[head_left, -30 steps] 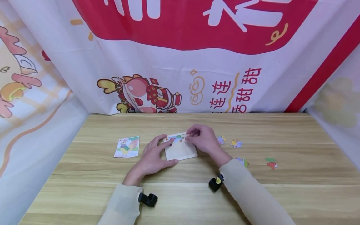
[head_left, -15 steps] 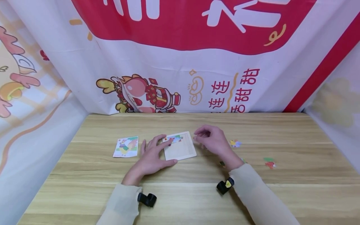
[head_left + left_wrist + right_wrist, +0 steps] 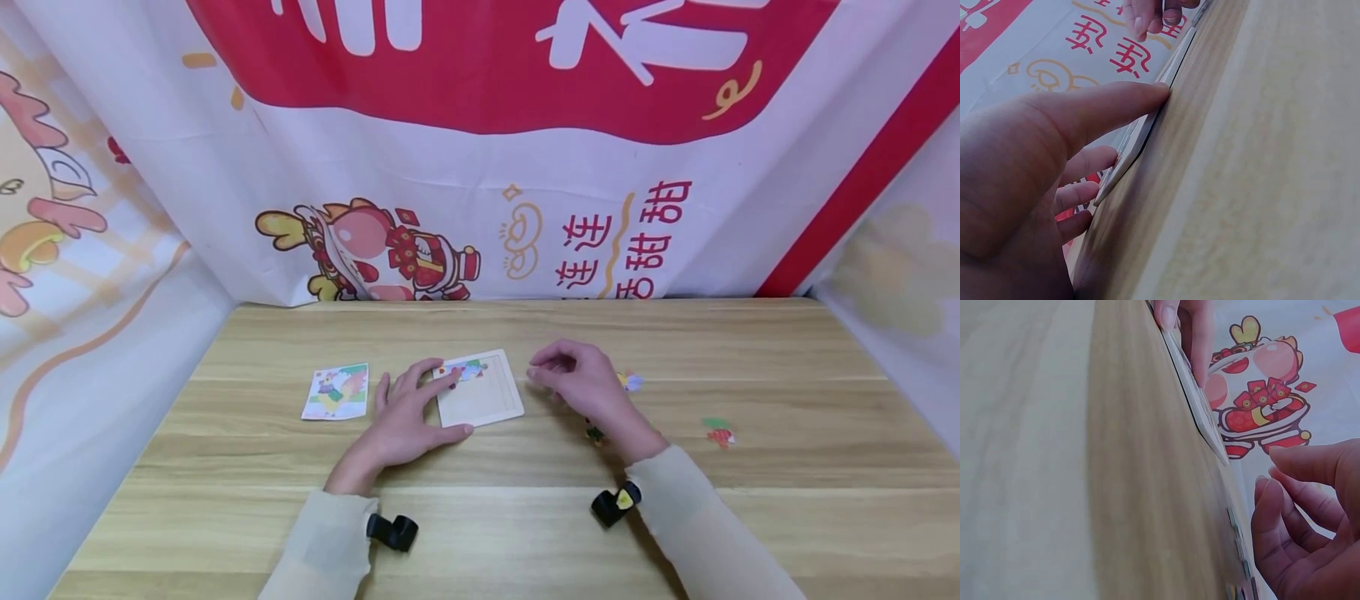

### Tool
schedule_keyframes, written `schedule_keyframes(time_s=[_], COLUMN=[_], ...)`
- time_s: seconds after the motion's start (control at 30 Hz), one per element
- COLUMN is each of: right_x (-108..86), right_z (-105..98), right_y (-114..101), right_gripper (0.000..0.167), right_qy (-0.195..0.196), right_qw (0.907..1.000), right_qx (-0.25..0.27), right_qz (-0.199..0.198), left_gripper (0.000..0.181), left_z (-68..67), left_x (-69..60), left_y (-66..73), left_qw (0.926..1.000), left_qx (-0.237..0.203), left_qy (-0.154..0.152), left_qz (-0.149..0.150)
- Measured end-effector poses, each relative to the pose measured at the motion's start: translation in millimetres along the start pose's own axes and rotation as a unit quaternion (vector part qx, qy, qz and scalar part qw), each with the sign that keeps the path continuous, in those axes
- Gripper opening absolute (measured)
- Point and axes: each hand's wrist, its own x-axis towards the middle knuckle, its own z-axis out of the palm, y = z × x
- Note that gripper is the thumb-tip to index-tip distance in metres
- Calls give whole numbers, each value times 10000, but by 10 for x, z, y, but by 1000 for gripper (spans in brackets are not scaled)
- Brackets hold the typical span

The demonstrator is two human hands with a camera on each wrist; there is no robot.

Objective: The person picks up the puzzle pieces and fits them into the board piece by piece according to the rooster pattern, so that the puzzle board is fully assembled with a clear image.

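A pale puzzle board (image 3: 480, 404) lies on the wooden table, with a few coloured pieces (image 3: 472, 369) set along its far edge. My left hand (image 3: 405, 425) holds it from the left, thumb against the near edge and a finger on the pieces; in the left wrist view the thumb (image 3: 1110, 109) presses the board's side. Just right of the board is my right hand (image 3: 573, 379), its fingers loosely curled. The right wrist view shows a gap between thumb and index finger (image 3: 1297, 487), with nothing visible in it. Several small pieces (image 3: 1238, 540) lie below that hand.
A picture card (image 3: 336, 392) of a cartoon animal lies left of the board. To the right are loose puzzle pieces, one blue and yellow (image 3: 632, 382), one red and green (image 3: 722, 433), another dark one (image 3: 594, 432) partly under the right wrist. Printed cloth (image 3: 450, 158) hangs behind the table.
My right hand has drawn back from the board's far right corner, moving right and slightly nearer me. A dark piece now shows beside its wrist. My left hand and the board stay put.
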Motion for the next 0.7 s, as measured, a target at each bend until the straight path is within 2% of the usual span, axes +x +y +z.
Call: schedule_keyframes(time_s=[0.3, 0.5, 0.57, 0.7], right_x=[-59, -112, -121, -113], right_z=[-115, -279, -346, -472], right_y=[105, 210, 271, 435], right_gripper=[16, 20, 24, 32], right_qy=[-64, -60, -19, 174], right_qw=[9996, 9996, 9988, 9898], right_qx=[246, 233, 443, 1350], right_qz=[99, 143, 219, 421], left_gripper=[85, 85, 85, 84], left_z=[3, 16, 17, 20], left_x=[-1, 0, -2, -6], left_y=[3, 14, 12, 1], left_qw=[10000, 10000, 10000, 10000], left_qx=[-14, -10, -16, -28], left_qy=[9, 25, 36, 61], left_qz=[14, 10, 24, 42])
